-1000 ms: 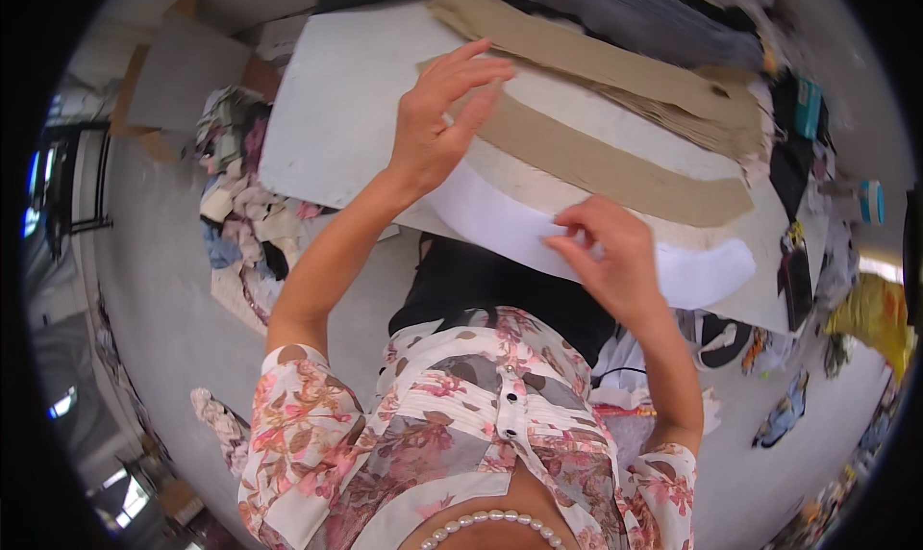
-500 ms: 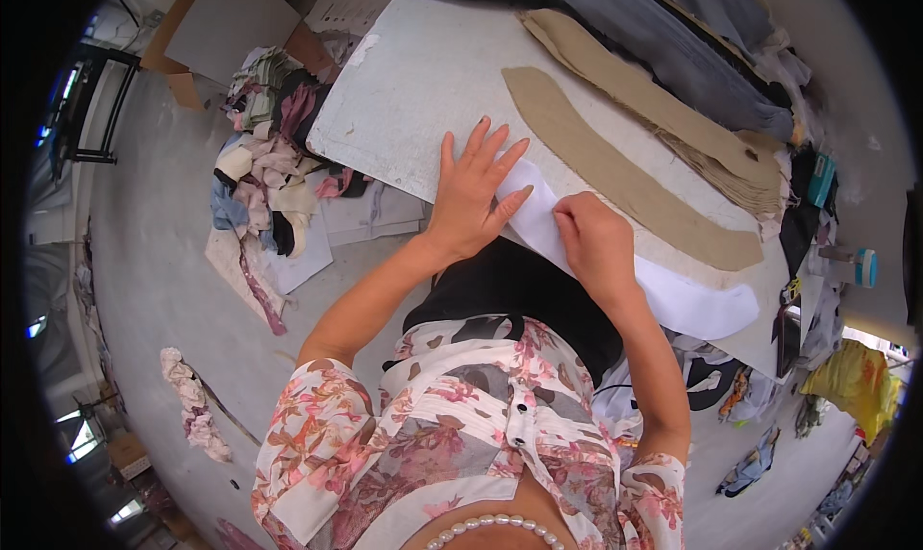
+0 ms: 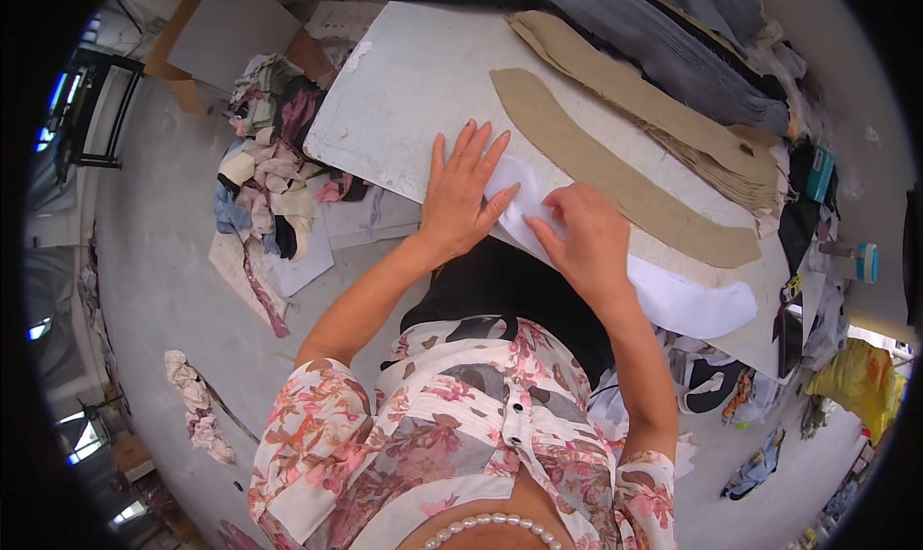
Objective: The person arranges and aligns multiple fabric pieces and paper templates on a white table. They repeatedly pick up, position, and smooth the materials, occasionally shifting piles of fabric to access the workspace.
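Big grey worktable (image 3: 423,79) up top, stack of tan cut pieces (image 3: 673,127) along the far side, one long tan strip (image 3: 615,180) laid out alone. White curved fabric piece (image 3: 673,295) at the near edge, just under that strip. Compared to a second ago: both hands pulled in closer together. Left hand (image 3: 461,199) now flat, fingers spread, pinning the white end. Right hand (image 3: 586,237) curled, pinching the white piece. Looks like smoothing and lining up.
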The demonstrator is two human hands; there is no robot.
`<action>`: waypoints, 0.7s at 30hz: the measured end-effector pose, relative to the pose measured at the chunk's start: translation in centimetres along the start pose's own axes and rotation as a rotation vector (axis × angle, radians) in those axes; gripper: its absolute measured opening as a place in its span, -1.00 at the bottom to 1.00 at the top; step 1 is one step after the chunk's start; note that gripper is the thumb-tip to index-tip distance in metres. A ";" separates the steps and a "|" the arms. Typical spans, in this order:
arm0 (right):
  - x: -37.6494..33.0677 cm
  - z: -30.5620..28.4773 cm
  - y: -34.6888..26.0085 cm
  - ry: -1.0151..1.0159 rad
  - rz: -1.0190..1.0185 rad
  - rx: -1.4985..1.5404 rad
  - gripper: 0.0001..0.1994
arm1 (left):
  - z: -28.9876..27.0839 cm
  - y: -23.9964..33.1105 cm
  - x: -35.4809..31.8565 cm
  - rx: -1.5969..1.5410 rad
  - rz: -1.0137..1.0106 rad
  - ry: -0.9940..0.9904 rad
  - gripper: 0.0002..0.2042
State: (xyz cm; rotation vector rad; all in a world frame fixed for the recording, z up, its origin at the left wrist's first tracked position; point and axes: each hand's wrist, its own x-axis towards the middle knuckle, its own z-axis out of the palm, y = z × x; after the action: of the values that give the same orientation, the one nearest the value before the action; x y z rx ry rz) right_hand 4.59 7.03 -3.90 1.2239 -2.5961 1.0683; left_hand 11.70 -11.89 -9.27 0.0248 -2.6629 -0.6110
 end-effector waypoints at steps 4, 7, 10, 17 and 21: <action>-0.2 0.3 1.3 -0.006 0.189 0.156 -0.88 | 0.1 0.2 0.1 -0.005 -0.012 -0.001 -0.40; -0.2 -1.6 2.2 0.049 0.420 0.436 -0.90 | -0.1 0.6 0.2 0.002 -0.043 -0.009 -0.43; -0.3 -2.9 2.3 0.126 0.437 0.569 -0.91 | -0.5 1.0 0.5 -0.033 -0.058 0.127 -0.48; -0.5 -4.9 0.7 0.222 0.125 0.438 -0.96 | -3.8 6.3 1.2 -1.614 -0.826 -0.516 -0.66; -0.7 -5.2 0.4 0.155 -0.142 0.311 -0.86 | -3.2 8.6 2.4 -1.896 -0.970 -0.306 -0.73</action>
State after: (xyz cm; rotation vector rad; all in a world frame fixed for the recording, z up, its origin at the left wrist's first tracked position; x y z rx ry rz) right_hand 3.65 10.88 -0.46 1.3007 -2.2515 1.5114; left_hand 11.40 -5.70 -2.14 0.6657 -1.0274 -3.1155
